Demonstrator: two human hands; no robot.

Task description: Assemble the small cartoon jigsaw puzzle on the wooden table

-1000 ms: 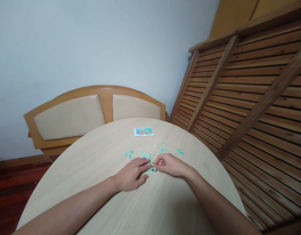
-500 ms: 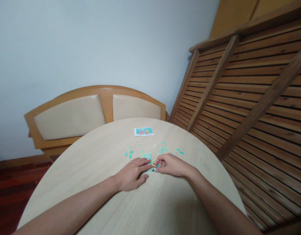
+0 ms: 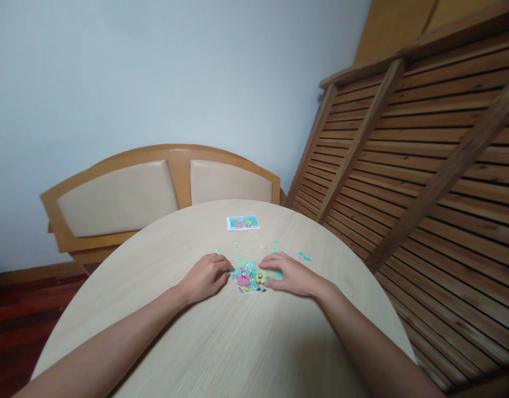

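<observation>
A partly joined jigsaw puzzle [image 3: 251, 278] with pink, yellow and teal cartoon figures lies flat on the pale round table [image 3: 221, 348]. To its left rests my left hand [image 3: 207, 278], fingers curved and apart, with nothing visible in it. On the other side, my right hand [image 3: 290, 274] has thumb and fingers spread beside the puzzle's right edge. Whether its fingertips touch the puzzle I cannot tell. Loose teal puzzle pieces [image 3: 304, 256] are scattered beyond and around both hands, some partly hidden by them.
A small picture card [image 3: 243, 223] with similar cartoon figures lies farther back on the table. Behind the table stands a wooden headboard [image 3: 179, 177] with cream panels, against a pale wall. A slatted wooden frame [image 3: 403, 182] leans along the right side.
My left hand has lifted off the puzzle and moved left, uncovering the figures. My right hand's fingers have opened from a pinch and drawn slightly away from the puzzle's right side.
</observation>
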